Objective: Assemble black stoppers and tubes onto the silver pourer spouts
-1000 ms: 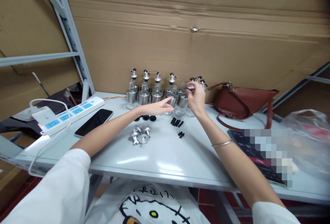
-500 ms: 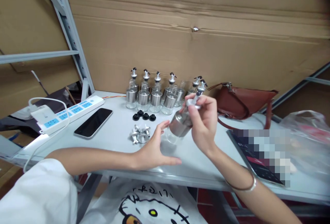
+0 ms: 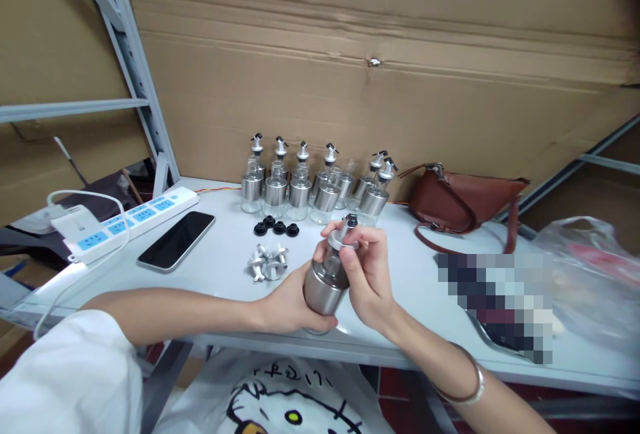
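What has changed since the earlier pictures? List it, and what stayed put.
The right hand has brought one bottle nearer from the row of bottles and holds its pourer top. The left hand, open before, has come nearer too and closed around the bottle's body. The phone, black stoppers and brown bag stayed.
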A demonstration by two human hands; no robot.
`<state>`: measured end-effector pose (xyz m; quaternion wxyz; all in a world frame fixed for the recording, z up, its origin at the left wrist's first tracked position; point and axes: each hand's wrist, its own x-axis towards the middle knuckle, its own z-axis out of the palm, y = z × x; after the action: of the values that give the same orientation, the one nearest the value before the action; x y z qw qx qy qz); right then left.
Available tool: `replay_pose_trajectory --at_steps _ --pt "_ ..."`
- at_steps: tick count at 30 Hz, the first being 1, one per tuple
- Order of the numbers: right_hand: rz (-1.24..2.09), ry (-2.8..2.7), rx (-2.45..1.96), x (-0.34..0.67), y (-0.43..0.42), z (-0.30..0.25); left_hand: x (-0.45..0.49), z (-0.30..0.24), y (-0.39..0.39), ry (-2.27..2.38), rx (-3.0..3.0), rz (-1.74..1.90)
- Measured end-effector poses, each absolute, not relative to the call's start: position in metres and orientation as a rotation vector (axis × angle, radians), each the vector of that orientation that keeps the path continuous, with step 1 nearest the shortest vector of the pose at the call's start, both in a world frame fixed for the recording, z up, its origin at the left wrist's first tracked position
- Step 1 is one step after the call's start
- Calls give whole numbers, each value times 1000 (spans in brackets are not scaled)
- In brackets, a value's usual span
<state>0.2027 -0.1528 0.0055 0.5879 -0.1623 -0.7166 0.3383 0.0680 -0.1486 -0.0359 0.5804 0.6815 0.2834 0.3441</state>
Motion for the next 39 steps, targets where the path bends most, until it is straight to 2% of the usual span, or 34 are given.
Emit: replay_pose_trajectory --at_steps 5,15,22,39 --pt "691 -1657 -378 198 -154 4 68 -36 -149 615 1566 781" --pt "924 -1637 -636 208 -163 16 66 -34 -150 652 1617 778" --pt "771 -1720 -695 207 -163 13 68 -31 -152 611 1568 706" --pt "960 -1423 -726 195 -156 17 68 -34 -147 586 1563 709"
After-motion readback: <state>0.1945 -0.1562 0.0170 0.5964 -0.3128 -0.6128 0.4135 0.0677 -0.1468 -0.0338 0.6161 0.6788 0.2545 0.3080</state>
